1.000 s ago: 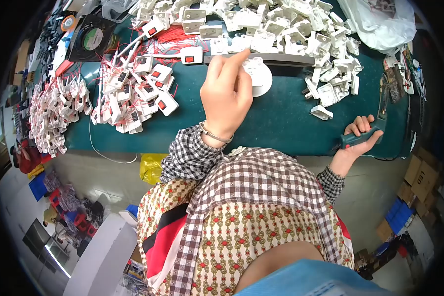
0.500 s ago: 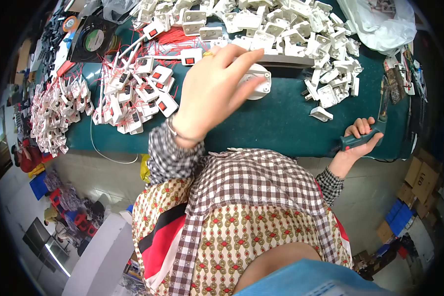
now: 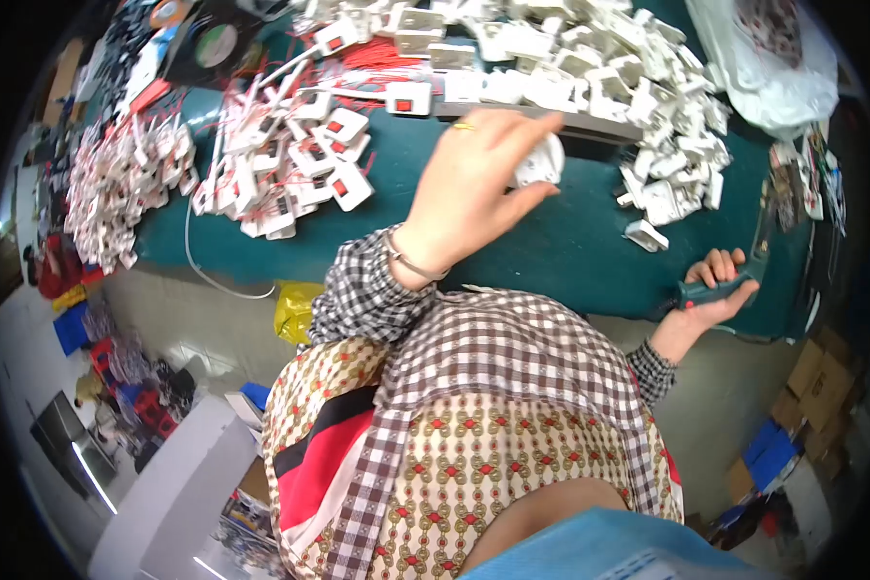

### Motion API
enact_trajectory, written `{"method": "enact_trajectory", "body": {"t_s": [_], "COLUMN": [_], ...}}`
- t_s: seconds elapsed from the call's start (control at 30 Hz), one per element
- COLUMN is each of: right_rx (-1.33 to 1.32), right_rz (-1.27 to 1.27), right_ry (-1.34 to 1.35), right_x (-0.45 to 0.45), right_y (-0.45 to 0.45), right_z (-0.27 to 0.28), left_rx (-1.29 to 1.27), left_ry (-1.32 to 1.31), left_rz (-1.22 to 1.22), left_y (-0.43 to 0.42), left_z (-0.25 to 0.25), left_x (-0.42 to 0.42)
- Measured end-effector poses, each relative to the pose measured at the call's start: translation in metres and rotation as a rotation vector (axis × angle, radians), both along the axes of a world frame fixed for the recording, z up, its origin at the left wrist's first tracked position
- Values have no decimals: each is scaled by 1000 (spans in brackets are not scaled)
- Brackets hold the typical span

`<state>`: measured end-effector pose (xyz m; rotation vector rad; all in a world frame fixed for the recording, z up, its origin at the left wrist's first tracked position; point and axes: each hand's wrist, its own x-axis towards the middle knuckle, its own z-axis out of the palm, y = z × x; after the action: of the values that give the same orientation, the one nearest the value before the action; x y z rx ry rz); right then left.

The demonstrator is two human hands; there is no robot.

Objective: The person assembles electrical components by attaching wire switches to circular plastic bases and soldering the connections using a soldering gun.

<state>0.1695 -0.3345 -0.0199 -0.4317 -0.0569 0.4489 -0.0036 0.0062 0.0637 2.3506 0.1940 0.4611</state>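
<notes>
My left hand point(image 3: 476, 184) is over the table's middle, thumb and index finger curved around opposite sides of a round white plastic part point(image 3: 543, 162). The palm and the other fingers hide much of this part, so how firmly they grip it cannot be seen. Off to the right, at the table's front edge, my right hand point(image 3: 715, 285) is wrapped round the handle of a green pistol-grip power screwdriver point(image 3: 720, 293). Its long thin tip points away from me. A white switch with a red rocker point(image 3: 408, 99) lies beyond my left hand.
White plastic housings point(image 3: 599, 77) are heaped behind a grey bar point(image 3: 590, 126), with more at the right. Piles of wired white switches point(image 3: 290, 169) lie on the left. A clear plastic bag point(image 3: 788, 87) is at the back right. Cartons point(image 3: 817, 387) stand on the floor.
The view has shifted slightly. My left hand has moved right and a little nearer to me, now covering more of the round white part. My right hand still holds the screwdriver.
</notes>
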Motion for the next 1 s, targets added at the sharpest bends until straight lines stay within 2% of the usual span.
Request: {"method": "enact_trajectory", "body": {"t_s": [0.07,0.27,0.4,0.5,0.57,0.67,0.77,0.87,0.93,1.0], "right_rx": [3,-46,-22,-11,-36,-50,-41,-47,-61,-94], "right_rz": [11,-19,2,-11,-18,-12,-8,0,-25,-51], "right_ry": [16,3,-11,-26,-17,-47,-52,-58,-43,-27], "right_x": [0,-3,0,-2,0,1,0,-1,0,0], "right_y": [-2,0,-2,-2,0,-4,-4,-4,-1,0], "right_z": [-1,1,0,-2,0,0,-1,1,0,2], "left_rx": [-10,60,-9,160,439,504,379,390,528,509], "left_ry": [-82,-77,-143,-184,-9,28,-20,-58,-34,151], "left_rz": [-93,-284,-42,576,790,797,641,703,796,829], "left_y": [6,24,29,57,84,111,104,124,144,161], "left_z": [0,-9,9,22,22,18,20,8,9,4], "left_x": [-2,-9,-37,-69,-78,-67,-53,-55,-51,-33]}}
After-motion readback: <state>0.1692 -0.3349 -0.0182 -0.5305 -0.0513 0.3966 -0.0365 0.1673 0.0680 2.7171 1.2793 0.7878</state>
